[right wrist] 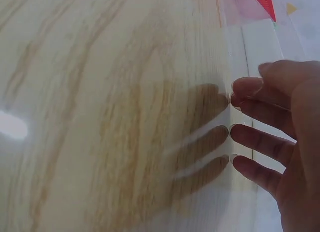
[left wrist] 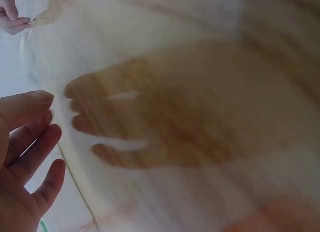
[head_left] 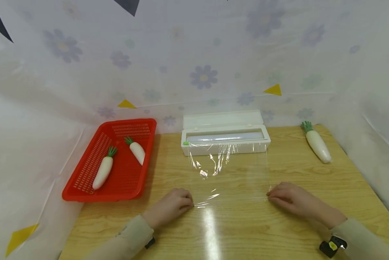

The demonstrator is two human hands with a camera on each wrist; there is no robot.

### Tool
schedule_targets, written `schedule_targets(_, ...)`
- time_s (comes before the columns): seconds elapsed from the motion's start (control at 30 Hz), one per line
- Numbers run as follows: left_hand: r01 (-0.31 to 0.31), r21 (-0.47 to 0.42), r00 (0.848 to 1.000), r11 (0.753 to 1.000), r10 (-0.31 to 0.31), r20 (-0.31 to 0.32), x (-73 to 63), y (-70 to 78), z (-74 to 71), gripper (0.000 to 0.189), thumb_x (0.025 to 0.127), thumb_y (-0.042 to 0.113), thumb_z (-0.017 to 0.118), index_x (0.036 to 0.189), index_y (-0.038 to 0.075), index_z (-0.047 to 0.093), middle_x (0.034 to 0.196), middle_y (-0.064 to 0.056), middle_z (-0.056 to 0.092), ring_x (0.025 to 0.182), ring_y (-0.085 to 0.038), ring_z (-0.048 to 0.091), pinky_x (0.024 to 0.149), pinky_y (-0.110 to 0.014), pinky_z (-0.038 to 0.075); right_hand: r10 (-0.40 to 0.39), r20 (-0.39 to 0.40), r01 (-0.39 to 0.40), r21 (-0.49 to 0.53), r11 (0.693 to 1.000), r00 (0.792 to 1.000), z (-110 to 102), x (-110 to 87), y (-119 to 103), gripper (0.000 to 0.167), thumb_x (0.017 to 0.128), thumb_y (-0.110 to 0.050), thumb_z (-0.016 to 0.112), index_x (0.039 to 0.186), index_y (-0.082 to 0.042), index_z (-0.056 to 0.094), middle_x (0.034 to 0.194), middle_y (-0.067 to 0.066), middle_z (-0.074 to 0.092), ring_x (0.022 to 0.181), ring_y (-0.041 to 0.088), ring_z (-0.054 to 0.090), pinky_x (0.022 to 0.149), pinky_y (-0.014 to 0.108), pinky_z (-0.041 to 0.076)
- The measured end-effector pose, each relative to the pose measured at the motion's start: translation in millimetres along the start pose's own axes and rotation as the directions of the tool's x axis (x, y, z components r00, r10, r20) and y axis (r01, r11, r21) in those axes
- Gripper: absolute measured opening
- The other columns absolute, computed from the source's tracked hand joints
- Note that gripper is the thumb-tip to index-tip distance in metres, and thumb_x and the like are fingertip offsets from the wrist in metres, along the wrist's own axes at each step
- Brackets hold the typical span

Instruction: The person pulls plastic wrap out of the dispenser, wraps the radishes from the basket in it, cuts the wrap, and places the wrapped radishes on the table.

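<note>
A clear sheet of cling film (head_left: 228, 184) stretches toward me over the wooden table from a white dispenser box (head_left: 225, 148). Its lid (head_left: 222, 119) stands raised, and a roll of film (head_left: 225, 137) lies inside. At the sheet's near left corner, my left hand (head_left: 171, 206) pinches the edge between thumb and fingertips. My right hand (head_left: 300, 203) pinches the near right corner. In the right wrist view, the other fingertips (right wrist: 240, 132) touch or nearly touch the tabletop, where their reflections show. A green slider (head_left: 186, 143) sits at the box's left front.
On the left, a red basket (head_left: 141, 180) holds two white radishes with green tops, one nearer (head_left: 103, 171) and one farther (head_left: 137, 151). Another white radish (head_left: 318, 146) with a glossy surface lies at the table's back right. A flowered sheet (head_left: 204, 77) hangs behind the table.
</note>
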State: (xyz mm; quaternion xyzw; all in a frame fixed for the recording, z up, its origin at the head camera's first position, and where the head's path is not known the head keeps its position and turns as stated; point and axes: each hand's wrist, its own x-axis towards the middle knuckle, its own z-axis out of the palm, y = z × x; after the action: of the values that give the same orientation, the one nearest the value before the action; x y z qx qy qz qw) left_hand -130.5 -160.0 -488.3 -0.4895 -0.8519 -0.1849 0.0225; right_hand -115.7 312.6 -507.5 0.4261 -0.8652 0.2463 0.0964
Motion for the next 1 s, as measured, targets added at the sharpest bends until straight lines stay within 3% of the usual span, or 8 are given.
schedule_targets(0.13, 0.000, 0.004, 1.000, 1.000, 0.000, -0.006, -2.0, 0.6, 3.7, 0.007, 0.091, 0.008, 0.081, 0.094, 0.015, 0.081, 0.098, 0.003, 0.069, 0.095, -0.013, 0.065, 0.089, -0.032, 0.054, 0.082, 0.006, -0.082, 0.017, 0.996, 0.997, -0.9, -0.9, -4.7, 0.024, 0.092, -0.004, 0.076, 0.105, -0.024, 0.080, 0.104, -0.014, 0.074, 0.094, 0.005, 0.069, 0.086, 0.018, 0.051)
schedule_targets(0.27, 0.008, 0.022, 1.000, 1.000, -0.007, -0.024, -3.4, -0.7, 6.9, 0.008, 0.089, 0.011, 0.083, 0.094, 0.017, 0.082, 0.092, 0.006, 0.070, 0.091, -0.011, 0.064, 0.085, -0.030, 0.053, 0.246, 0.020, -0.246, 0.054, 0.968, 0.969, 0.3, 2.7, -9.4, 0.018, 0.100, -0.011, 0.070, 0.111, -0.023, 0.078, 0.104, -0.015, 0.075, 0.093, -0.001, 0.068, 0.079, 0.029, 0.058)
schedule_targets(0.33, 0.013, 0.033, 0.999, 0.999, -0.012, -0.033, -3.7, -1.5, 8.4, 0.009, 0.087, 0.012, 0.085, 0.093, 0.018, 0.083, 0.090, 0.008, 0.070, 0.089, -0.010, 0.064, 0.083, -0.030, 0.053, 0.275, 0.008, -0.275, 0.064, 0.959, 0.961, 2.1, 5.2, -10.1, 0.016, 0.100, -0.011, 0.070, 0.109, -0.022, 0.077, 0.101, -0.016, 0.074, 0.090, -0.002, 0.066, 0.075, 0.030, 0.058)
schedule_targets(0.4, 0.022, 0.048, 0.999, 0.999, -0.020, -0.037, -3.7, -1.7, 9.2, 0.009, 0.087, 0.014, 0.085, 0.093, 0.020, 0.083, 0.089, 0.009, 0.069, 0.088, -0.009, 0.064, 0.082, -0.029, 0.052, 0.255, -0.016, -0.254, 0.066, 0.965, 0.967, 4.5, 6.9, -9.3, 0.017, 0.098, -0.008, 0.072, 0.103, -0.024, 0.077, 0.098, -0.018, 0.072, 0.087, -0.003, 0.064, 0.074, 0.026, 0.056)
schedule_targets(0.5, 0.043, 0.058, 0.999, 0.997, -0.041, -0.033, -3.6, -0.9, 9.4, 0.007, 0.089, 0.018, 0.084, 0.095, 0.021, 0.084, 0.089, 0.010, 0.069, 0.087, -0.009, 0.063, 0.080, -0.028, 0.050, 0.163, -0.059, -0.160, 0.051, 0.986, 0.985, 8.1, 8.0, -7.7, 0.025, 0.091, -0.002, 0.077, 0.091, -0.027, 0.075, 0.095, -0.018, 0.067, 0.085, -0.001, 0.062, 0.073, 0.021, 0.051)
schedule_targets(0.63, 0.095, 0.053, 0.995, 0.994, -0.093, -0.025, -3.4, 1.9, 9.4, 0.007, 0.094, 0.023, 0.080, 0.099, 0.021, 0.084, 0.089, 0.010, 0.069, 0.087, -0.009, 0.061, 0.078, -0.027, 0.048, 0.080, -0.079, -0.078, 0.026, 0.997, 0.994, 12.0, 8.8, -6.0, 0.028, 0.086, 0.002, 0.079, 0.086, -0.026, 0.074, 0.095, -0.014, 0.065, 0.085, 0.002, 0.060, 0.072, 0.019, 0.049)
schedule_targets(0.83, 0.179, 0.004, 0.982, 0.984, -0.178, -0.055, -0.2, 4.1, 12.1, 0.016, 0.101, 0.022, 0.070, 0.110, 0.015, 0.080, 0.100, 0.006, 0.076, 0.093, -0.013, 0.066, 0.080, -0.032, 0.052, 0.202, -0.019, -0.202, 0.010, 0.979, 0.979, 11.0, 9.2, -9.3, 0.018, 0.091, -0.005, 0.078, 0.104, -0.018, 0.076, 0.100, -0.012, 0.070, 0.090, 0.003, 0.064, 0.076, 0.030, 0.056)
schedule_targets(1.0, 0.223, -0.014, 0.970, 0.975, -0.224, -0.094, 3.8, 4.2, 15.8, 0.018, 0.100, 0.016, 0.070, 0.116, 0.011, 0.077, 0.109, 0.001, 0.078, 0.098, -0.017, 0.071, 0.083, -0.038, 0.056, 0.246, 0.021, -0.246, -0.014, 0.969, 0.969, 10.1, 7.3, -8.4, 0.029, 0.090, -0.007, 0.079, 0.118, -0.010, 0.075, 0.106, -0.006, 0.073, 0.095, 0.008, 0.067, 0.079, 0.036, 0.058)
